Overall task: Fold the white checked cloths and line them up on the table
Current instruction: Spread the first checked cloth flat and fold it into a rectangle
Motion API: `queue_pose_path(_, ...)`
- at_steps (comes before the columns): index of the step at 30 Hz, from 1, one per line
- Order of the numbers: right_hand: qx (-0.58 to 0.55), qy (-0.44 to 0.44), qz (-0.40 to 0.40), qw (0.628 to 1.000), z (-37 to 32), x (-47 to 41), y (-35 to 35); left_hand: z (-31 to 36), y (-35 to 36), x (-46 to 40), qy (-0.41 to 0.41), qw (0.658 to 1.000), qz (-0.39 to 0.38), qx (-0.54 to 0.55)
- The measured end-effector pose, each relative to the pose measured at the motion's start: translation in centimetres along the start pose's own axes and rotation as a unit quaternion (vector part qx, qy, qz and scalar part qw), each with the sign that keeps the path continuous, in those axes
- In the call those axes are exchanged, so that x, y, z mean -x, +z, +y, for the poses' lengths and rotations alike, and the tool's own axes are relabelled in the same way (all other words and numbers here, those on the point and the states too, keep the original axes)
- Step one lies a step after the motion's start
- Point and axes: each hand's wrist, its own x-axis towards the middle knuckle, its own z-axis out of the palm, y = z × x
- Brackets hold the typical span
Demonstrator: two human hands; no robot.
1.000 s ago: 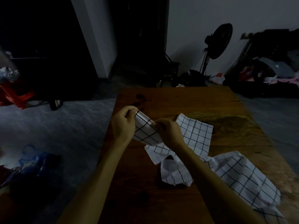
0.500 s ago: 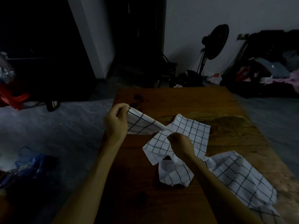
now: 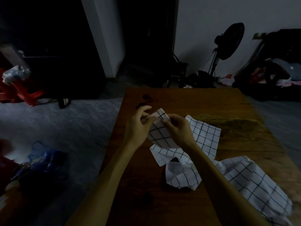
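A partly folded white checked cloth is held up above the wooden table. My left hand pinches its upper left edge and my right hand pinches its top edge right beside it. Under my hands a second checked cloth lies spread flat. A crumpled checked cloth sits nearer to me, and a larger rumpled one lies at the right near the table's edge.
A black standing fan stands behind the table by the wall. Clothes are piled at the back right. A red stool and a blue bag sit on the grey floor to the left.
My right hand rose from the cloths on the table and joined my left hand on the held cloth. The held cloth now hangs between both hands.
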Motion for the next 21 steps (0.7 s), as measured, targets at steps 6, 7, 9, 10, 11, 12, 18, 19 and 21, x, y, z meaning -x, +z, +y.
queue_pose_path(6,-0.169,0.081,0.042,0.981,-0.8,-0.4,-0.9,-1.5,-0.7,0.1,-0.058,0.994,0.037,0.082)
queue_pose_path(7,-0.172,0.088,0.041,0.980,-0.8,-0.4,-0.9,-1.5,-0.8,0.2,-0.061,0.993,0.040,0.098)
queue_pose_path(9,-0.173,0.100,0.037,0.979,-0.7,-0.4,-1.0,-1.3,-1.1,0.3,-0.052,0.991,0.040,0.113)
queue_pose_path(10,-0.177,0.106,0.034,0.978,-0.7,-0.3,-1.0,-1.1,-1.1,0.3,-0.043,0.991,0.040,0.116)
queue_pose_path(11,-0.183,0.112,0.034,0.976,-0.7,-0.3,-0.9,-0.9,-1.2,0.3,-0.034,0.992,0.043,0.116)
queue_pose_path(12,-0.191,0.115,0.036,0.974,-0.8,-0.2,-0.9,-0.7,-1.3,0.4,-0.026,0.992,0.048,0.112)
queue_pose_path(18,-0.169,0.077,0.054,0.981,-2.2,-0.2,-0.9,0.2,-1.3,0.4,-0.014,0.993,0.049,0.107)
queue_pose_path(19,-0.159,0.073,0.055,0.983,-2.4,-0.3,-0.9,0.2,-1.3,0.5,-0.014,0.993,0.048,0.105)
queue_pose_path(21,-0.151,0.071,0.052,0.985,-2.5,-0.4,-1.1,0.2,-1.4,0.5,-0.012,0.993,0.054,0.104)
